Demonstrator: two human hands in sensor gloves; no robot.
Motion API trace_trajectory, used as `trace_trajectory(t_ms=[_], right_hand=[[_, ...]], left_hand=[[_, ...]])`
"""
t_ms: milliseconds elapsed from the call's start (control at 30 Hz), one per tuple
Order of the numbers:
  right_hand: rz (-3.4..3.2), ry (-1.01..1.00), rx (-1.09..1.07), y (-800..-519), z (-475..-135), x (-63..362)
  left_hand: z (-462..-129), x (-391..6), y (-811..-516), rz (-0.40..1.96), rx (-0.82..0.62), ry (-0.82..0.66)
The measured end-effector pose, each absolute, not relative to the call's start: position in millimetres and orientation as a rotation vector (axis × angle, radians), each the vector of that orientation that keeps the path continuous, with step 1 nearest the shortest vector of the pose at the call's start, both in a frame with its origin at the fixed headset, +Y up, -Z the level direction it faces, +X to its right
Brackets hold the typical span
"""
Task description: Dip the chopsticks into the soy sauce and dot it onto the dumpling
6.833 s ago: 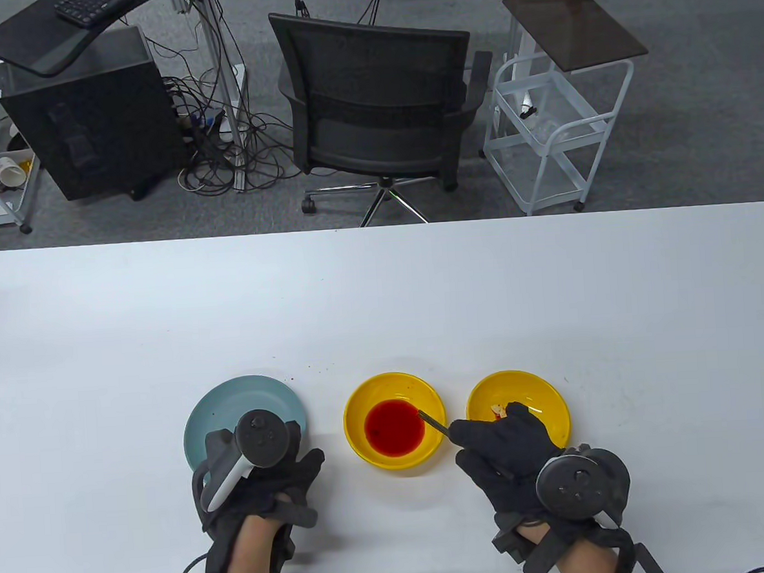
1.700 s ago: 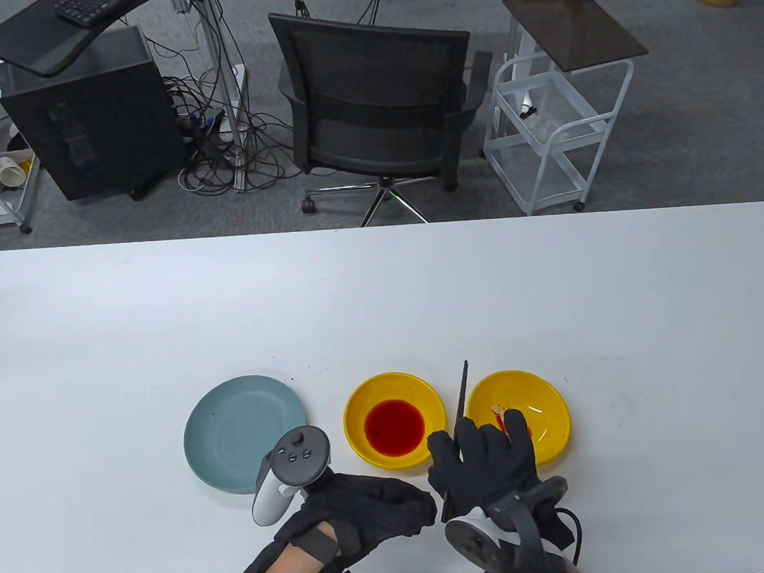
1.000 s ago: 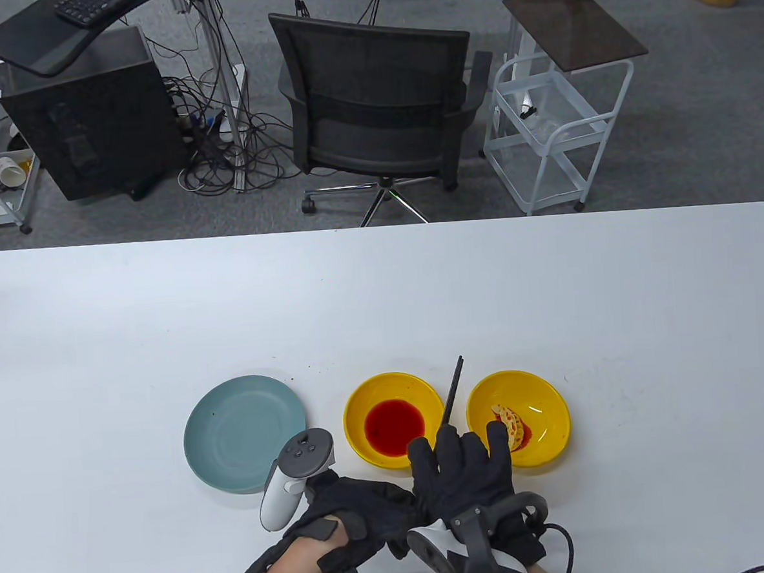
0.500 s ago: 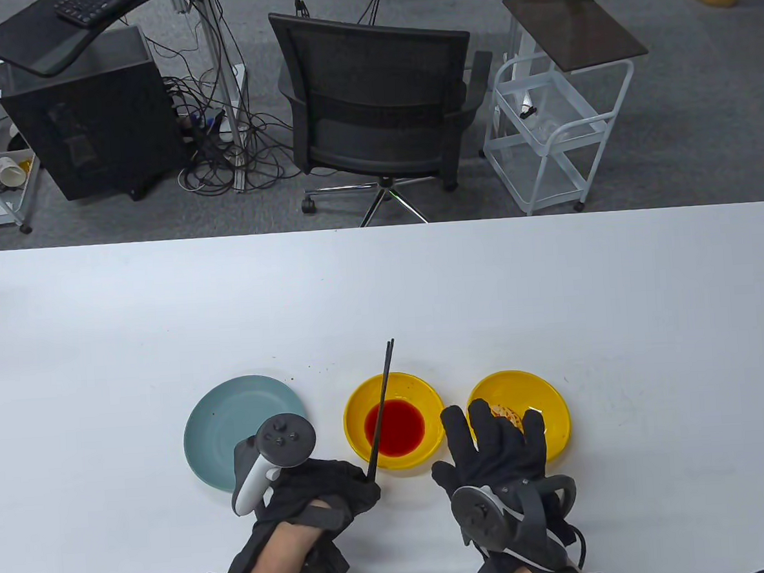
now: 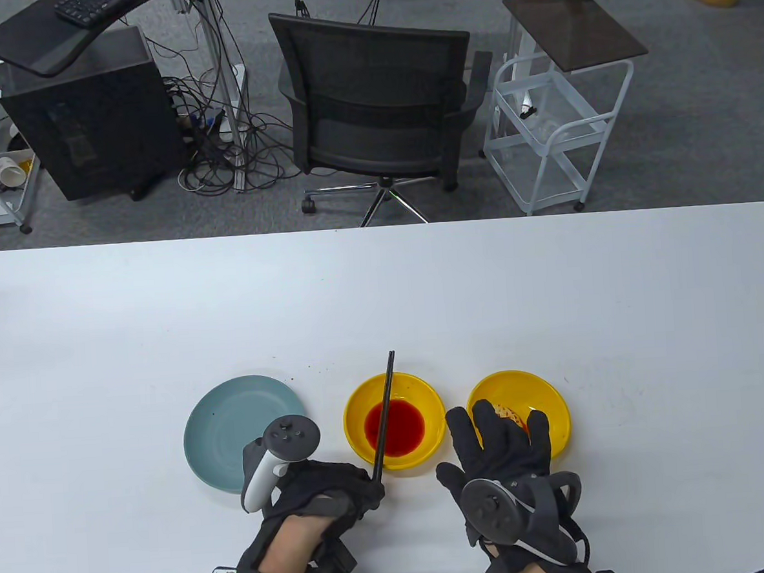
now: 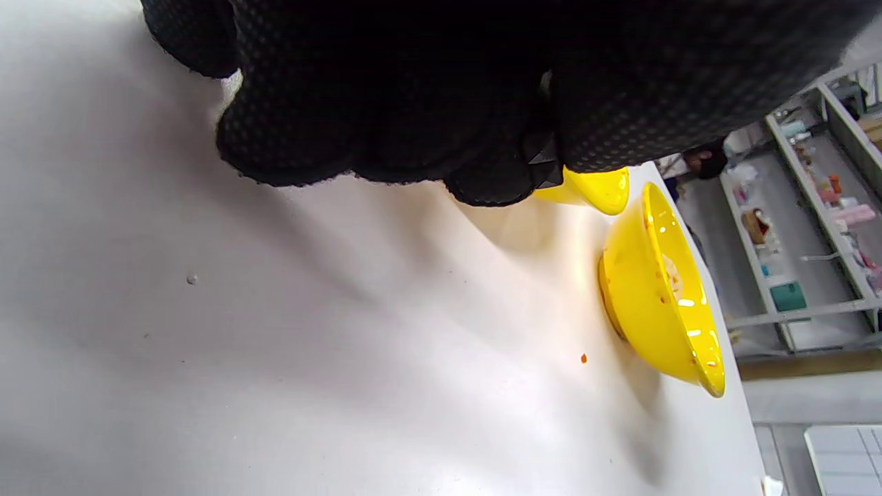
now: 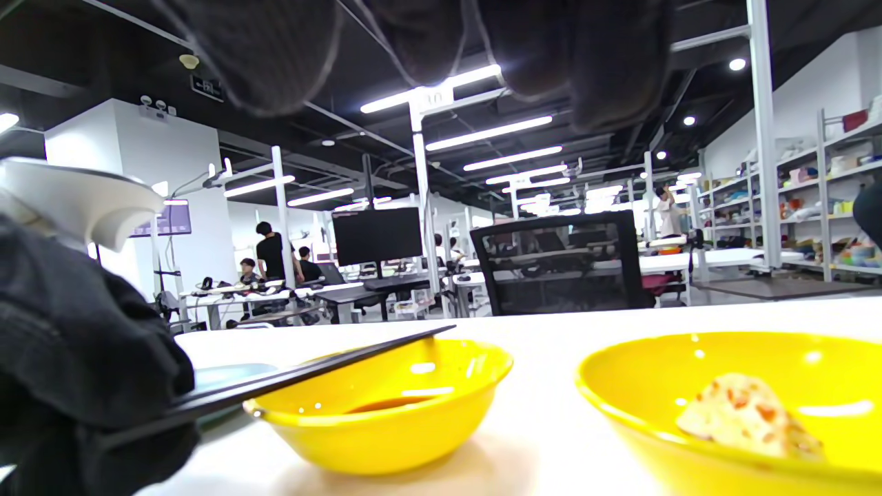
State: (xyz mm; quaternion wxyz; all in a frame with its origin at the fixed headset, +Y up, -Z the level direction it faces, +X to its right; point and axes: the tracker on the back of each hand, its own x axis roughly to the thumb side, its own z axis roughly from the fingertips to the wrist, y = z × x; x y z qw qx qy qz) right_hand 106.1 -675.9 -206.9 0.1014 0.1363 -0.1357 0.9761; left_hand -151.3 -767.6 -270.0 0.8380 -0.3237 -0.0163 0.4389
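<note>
A: While the left hand (image 5: 333,490) grips the chopsticks (image 5: 384,410) at their near end, where do the tips sit?

B: They run up over the sauce bowl (image 5: 427,397), tips past its far rim, above the soy sauce (image 5: 403,424), not in it. The right wrist view shows them angled over the rim, clear of the liquid.

A: And the right hand (image 5: 501,444)?

B: Its fingers are spread and relaxed, holding nothing, lying over the near edge of the dumpling bowl (image 5: 550,396). The dumpling (image 7: 747,413) lies inside that bowl, already stained red.

A: So what does a good dip call for?

B: I'd judge the sticks need drawing back and tipping down so only the tips wet. The grip is far from the tips, so small wrist moves swing them widely; go slowly. Lift straight, let a drop fall, then cross the gap low.

A: Risk?

B: Drips on the surface (image 5: 382,286) between bowls. The right hand could steady the dumpling bowl.
</note>
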Motion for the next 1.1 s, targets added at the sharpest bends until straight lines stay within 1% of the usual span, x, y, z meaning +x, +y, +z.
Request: trace_trajectory(t_ms=[267,367,467,633,733,800,933,1000,1100], right_hand=[[2.864,-0.353,0.383,-677,-210,110],[2.848,-0.316,0.367,-678,-213,114],[2.838,-0.277,0.346,-679,-216,118],[2.811,-0.237,0.310,-679,-220,126],[2.788,-0.192,0.286,-681,-224,132],[2.772,-0.159,0.275,-682,-226,136],[2.743,-0.114,0.249,-684,-230,141],[2.737,-0.107,0.248,-684,-230,142],[2.733,-0.110,0.252,-685,-229,142]], left_hand=[[-270,-150,-767,0.858,-0.670,-0.019],[-267,-155,-762,0.798,-0.656,-0.002],[-265,-163,-752,0.749,-0.610,0.009],[-264,-172,-742,0.738,-0.565,0.007],[-266,-174,-737,0.768,-0.482,-0.074],[-266,-174,-732,0.737,-0.400,-0.101],[-263,-173,-720,0.559,-0.188,-0.124],[-262,-173,-716,0.507,-0.119,-0.121],[-262,-174,-716,0.503,-0.102,-0.127]])
